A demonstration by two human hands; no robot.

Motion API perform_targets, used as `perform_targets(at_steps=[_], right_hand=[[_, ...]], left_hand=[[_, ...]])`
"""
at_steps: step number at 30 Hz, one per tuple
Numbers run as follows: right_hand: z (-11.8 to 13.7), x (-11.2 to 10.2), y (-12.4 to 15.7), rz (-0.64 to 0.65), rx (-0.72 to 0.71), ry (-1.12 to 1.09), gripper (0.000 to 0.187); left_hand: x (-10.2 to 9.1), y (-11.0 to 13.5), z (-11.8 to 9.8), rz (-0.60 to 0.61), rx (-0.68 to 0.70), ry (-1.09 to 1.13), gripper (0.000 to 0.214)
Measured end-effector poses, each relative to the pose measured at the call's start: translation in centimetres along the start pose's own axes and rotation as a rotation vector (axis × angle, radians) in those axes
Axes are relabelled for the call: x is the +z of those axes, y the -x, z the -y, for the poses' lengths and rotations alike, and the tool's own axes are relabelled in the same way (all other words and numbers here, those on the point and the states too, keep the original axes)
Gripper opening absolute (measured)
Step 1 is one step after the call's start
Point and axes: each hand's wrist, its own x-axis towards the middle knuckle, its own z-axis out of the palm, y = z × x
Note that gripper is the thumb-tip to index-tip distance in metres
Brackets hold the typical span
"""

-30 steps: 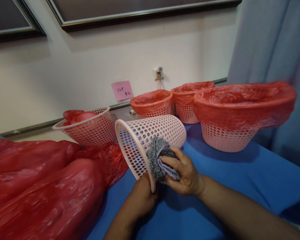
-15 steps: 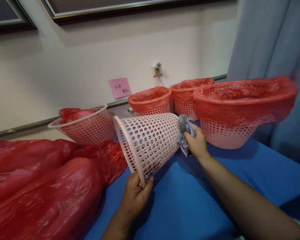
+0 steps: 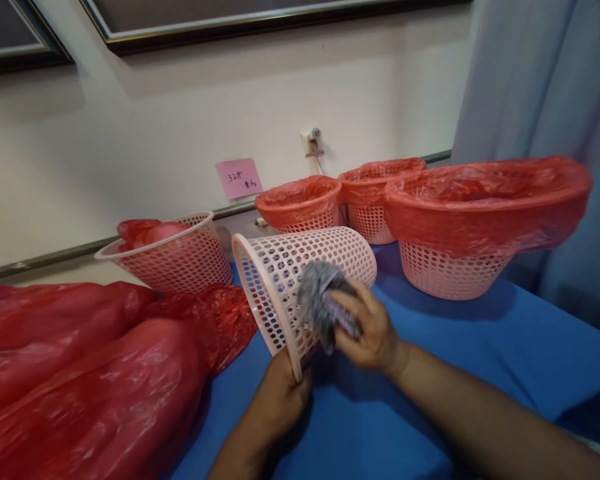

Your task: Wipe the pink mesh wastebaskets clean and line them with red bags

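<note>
A pale pink perforated plastic wastebasket [image 3: 340, 250] lies tipped on its side above the blue-covered table, its open mouth facing left. My left hand [image 3: 283, 397] is closed on the lower edge of its rim, the thumb outside. In my right hand [image 3: 370, 327] is a bunched grey cloth [image 3: 320, 297], pressed against the wastebasket's side near the mouth. My fingers are wrapped round the cloth, and part of it is smeared by motion.
Red plastic bags [image 3: 105, 373] are heaped at the left. Behind them leans another pink basket [image 3: 190, 257] with red plastic inside. Several baskets lined with red bags, among them a large one [image 3: 455, 267], stand at the back right. A pink note [image 3: 239, 178] is on the wall.
My right hand has moved the cloth left and down, from the wastebasket's base end to its side near the rim. The wastebasket has turned slightly in my left hand.
</note>
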Motion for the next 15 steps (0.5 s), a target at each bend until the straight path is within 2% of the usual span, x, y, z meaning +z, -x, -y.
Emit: perform_targets(at_steps=[3, 5, 7, 8, 10, 13, 15], right_hand=[[-4.8, -0.6, -1.3, -0.226, 0.465, 0.103, 0.050], [-7.6, -1.0, -2.0, -0.315, 0.743, 0.065, 0.050], [-8.8, -1.1, -2.3, -0.335, 0.902, -0.013, 0.051], [-8.7, -1.0, -2.2, -0.331, 0.903, -0.027, 0.051], [-6.9, -0.6, -1.7, -0.289, 0.731, 0.015, 0.052], [-2.3, 0.1, -0.4, -0.085, 0.223, 0.037, 0.056], [0.3, 0.4, 0.3, 0.052, -0.027, -0.041, 0.061]], left_hand=[[0.0, 0.0, 0.4, 0.001, -0.012, -0.043, 0.071], [0.0, 0.1, 0.7, 0.018, -0.029, -0.085, 0.077], [0.0, 0.2, 0.9, 0.027, -0.038, -0.129, 0.084], [0.0, 0.1, 1.0, 0.029, -0.036, -0.142, 0.087], [0.0, 0.1, 0.9, 0.029, -0.027, -0.147, 0.090], [0.1, -0.2, 0.7, 0.010, -0.013, -0.106, 0.080], [0.1, -0.3, 0.5, 0.014, -0.016, -0.057, 0.068]])
